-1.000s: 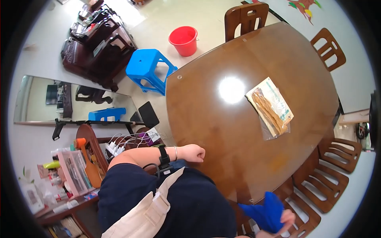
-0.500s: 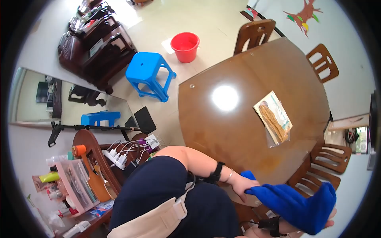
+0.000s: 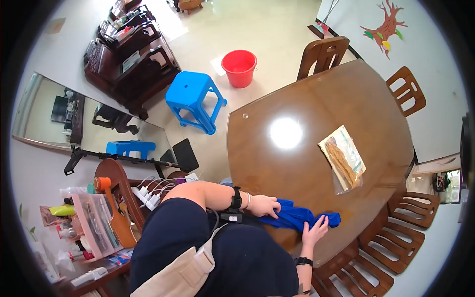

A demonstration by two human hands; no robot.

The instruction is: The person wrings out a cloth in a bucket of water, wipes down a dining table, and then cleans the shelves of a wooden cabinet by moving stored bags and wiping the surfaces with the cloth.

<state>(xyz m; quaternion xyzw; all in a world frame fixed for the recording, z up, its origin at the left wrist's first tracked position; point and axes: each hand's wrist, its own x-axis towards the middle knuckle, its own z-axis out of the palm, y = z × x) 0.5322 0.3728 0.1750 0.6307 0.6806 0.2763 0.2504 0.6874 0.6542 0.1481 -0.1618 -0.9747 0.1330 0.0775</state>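
A bright blue cloth (image 3: pixel 295 216) lies bunched along the near edge of the brown table (image 3: pixel 277 168). The cloth's left end is gripped by my left hand (image 3: pixel 263 205), its fingers curled into the fabric. Toward the other end, my right hand (image 3: pixel 314 230) has its fingers and thumb closed on the cloth, and a short flap sticks out to the right past them. Both wrists wear black bands. Farther across the table, beyond both hands, is a clear plastic bag with flat brown strips (image 3: pixel 343 161) in it, on top of a pale booklet (image 3: pixel 346 143).
Wooden chairs (image 3: pixel 392 243) line the table's near right side, with others (image 3: pixel 324 55) at the far side. A blue stool (image 3: pixel 190 94) and red bucket (image 3: pixel 239 69) stand on the floor. To my left, a cabinet holds a pink organizer (image 3: pixel 94 222) and plugged-in chargers (image 3: pixel 147 198).
The cloth has come down from the air onto the table edge. My right hand has moved up and left with it, and my left hand has shifted left.
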